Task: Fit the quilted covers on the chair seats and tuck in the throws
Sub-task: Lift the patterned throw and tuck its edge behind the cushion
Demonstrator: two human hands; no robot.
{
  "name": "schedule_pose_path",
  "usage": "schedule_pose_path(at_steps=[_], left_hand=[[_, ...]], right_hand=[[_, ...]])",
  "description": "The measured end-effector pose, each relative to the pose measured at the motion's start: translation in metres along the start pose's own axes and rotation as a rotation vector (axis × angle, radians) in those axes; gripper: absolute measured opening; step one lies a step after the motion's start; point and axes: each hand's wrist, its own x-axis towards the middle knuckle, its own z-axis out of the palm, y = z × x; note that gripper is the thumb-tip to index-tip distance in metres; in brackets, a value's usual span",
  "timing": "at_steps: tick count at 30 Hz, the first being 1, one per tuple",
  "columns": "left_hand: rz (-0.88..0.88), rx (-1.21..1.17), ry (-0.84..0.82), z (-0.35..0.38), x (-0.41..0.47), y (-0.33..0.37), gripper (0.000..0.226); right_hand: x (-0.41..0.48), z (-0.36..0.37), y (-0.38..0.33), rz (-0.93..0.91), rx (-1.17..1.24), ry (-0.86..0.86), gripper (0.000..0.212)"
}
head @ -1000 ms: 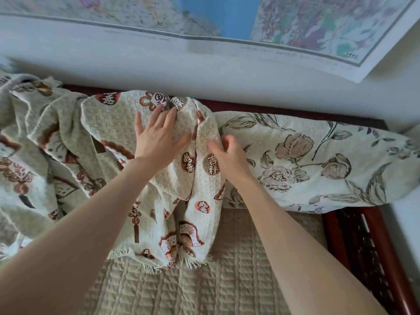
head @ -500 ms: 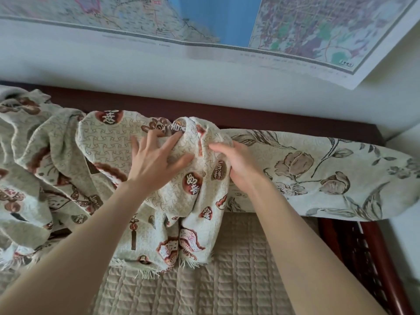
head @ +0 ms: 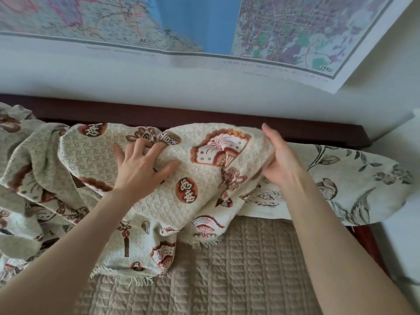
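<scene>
A cream throw [head: 186, 173] with red-brown fans and round character motifs lies bunched over the backrest, its fringed end hanging onto the seat. My left hand [head: 141, 167] presses flat on it, fingers spread. My right hand [head: 278, 160] grips the throw's right edge, the thumb under the cloth and straight fingers over it. A beige quilted cover [head: 238, 269] lies on the seat below. To the right a floral cushion [head: 354, 178] leans along the backrest.
The dark wooden top rail [head: 227, 119] of the backrest runs against a white wall. A large map [head: 204, 23] hangs above. More of the throw is heaped at the left [head: 25, 178]. A red-brown armrest [head: 368, 244] stands at the right.
My right hand has pulled the throw's edge to the right, spreading it over the floral cushion and showing a fan motif. My left hand stays pressed on the cloth.
</scene>
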Motion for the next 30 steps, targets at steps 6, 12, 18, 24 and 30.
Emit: schedule_pose_path(at_steps=[6,12,18,24,30], left_hand=[[0.042,0.077,-0.019,0.005,0.017,0.039,0.093],[0.053,0.075,-0.060,0.019,0.031,0.081,0.097],[0.066,0.011,-0.072,0.025,0.031,0.088,0.108],[0.056,-0.010,-0.089,0.024,0.032,0.102,0.105],[0.087,-0.001,-0.069,0.033,0.038,0.135,0.093]], right_hand=[[-0.002,-0.014,0.000,0.160,-0.194,-0.080,0.044],[0.002,-0.036,-0.005,0.008,0.151,-0.266,0.058],[0.004,-0.027,0.010,0.100,0.201,-0.265,0.042],[0.009,-0.034,-0.005,0.000,0.306,-0.184,0.022],[0.003,-0.072,-0.031,-0.103,0.239,-0.014,0.031]])
